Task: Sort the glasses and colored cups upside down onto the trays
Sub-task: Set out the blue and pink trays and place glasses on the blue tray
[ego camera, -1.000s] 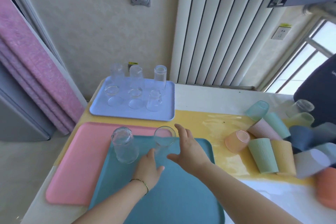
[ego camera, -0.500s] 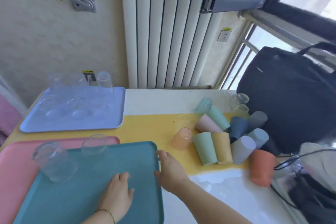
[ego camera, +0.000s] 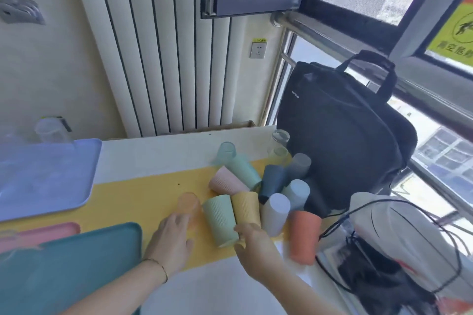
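Colored cups (ego camera: 271,181) are tipped over in a heap on the yellow mat (ego camera: 143,199), about 2 o'clock from the teal tray (ego camera: 76,263). Left hand (ego camera: 174,235) has loose fingers at the peach cup (ego camera: 189,206), not wrapped round it. Right hand (ego camera: 253,238) is cupped at the green cup (ego camera: 220,220), and I can't tell if it's gripped. Yank one and I reckon the neighbours roll, maybe the orange cup (ego camera: 304,235) at 4 o'clock.

Ribbed matt plastic green cup (ego camera: 221,222), clear glass (ego camera: 279,138), black cloth bag (ego camera: 343,140)
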